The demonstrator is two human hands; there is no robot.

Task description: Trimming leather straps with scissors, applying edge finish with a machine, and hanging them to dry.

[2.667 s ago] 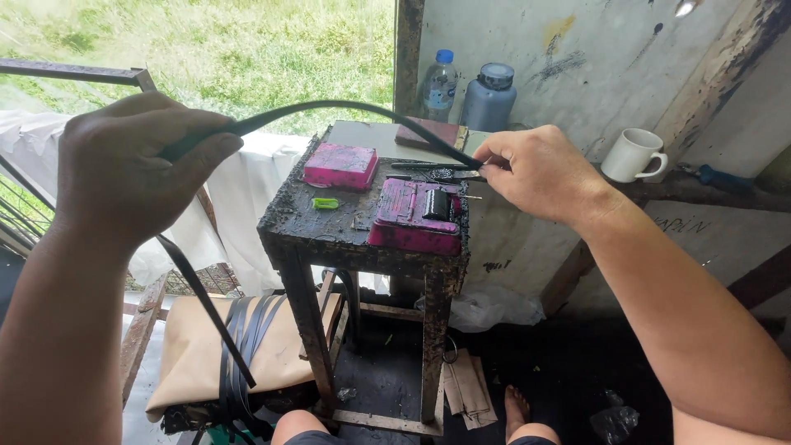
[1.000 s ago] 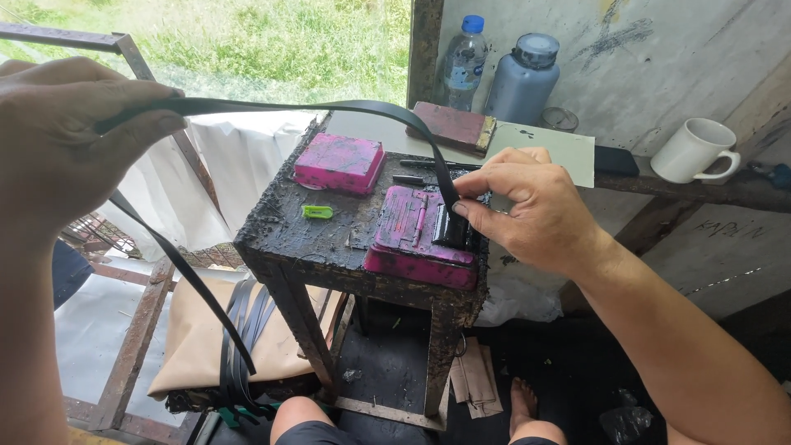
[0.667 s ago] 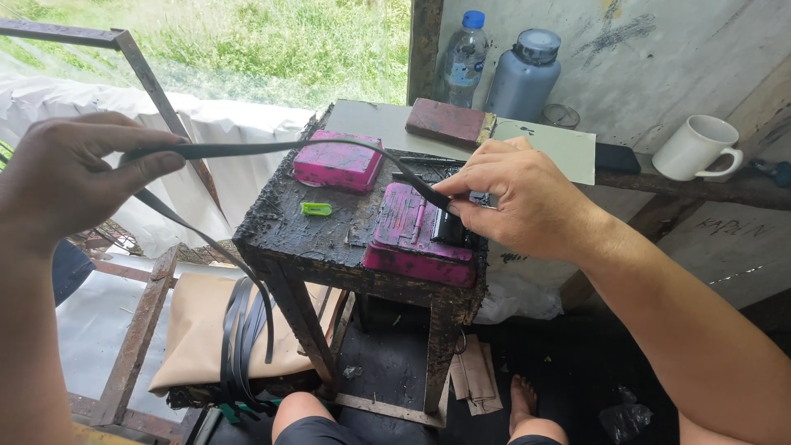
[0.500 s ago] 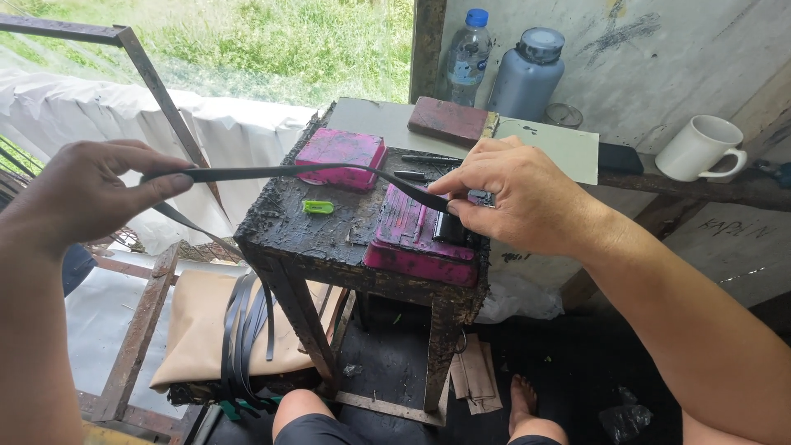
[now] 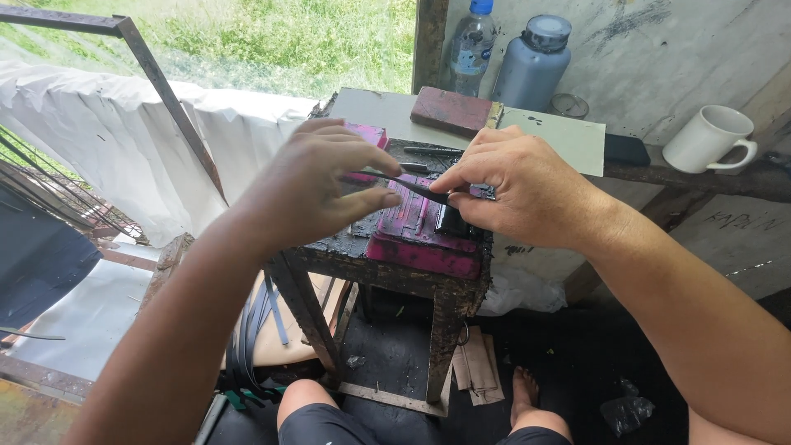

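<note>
Roughly centred in the scene, the grimy wooden stand (image 5: pixel 412 268) carries a pink block jig (image 5: pixel 420 235) near its right front edge. Both hands meet over it: the left hand (image 5: pixel 317 185) and right hand (image 5: pixel 515 185) each pinch the thin black strip (image 5: pixel 404 181), fingers closed on it, stretched between them just above the jig. Keeping the strip taut and aligned with the jig's grooves seems wise.

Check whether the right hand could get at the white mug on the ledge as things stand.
Probably yes, but not freely: the right hand is pinching the black strip over the pink block, shared with the left hand. The white mug stands unobstructed on the ledge to its right.
</note>
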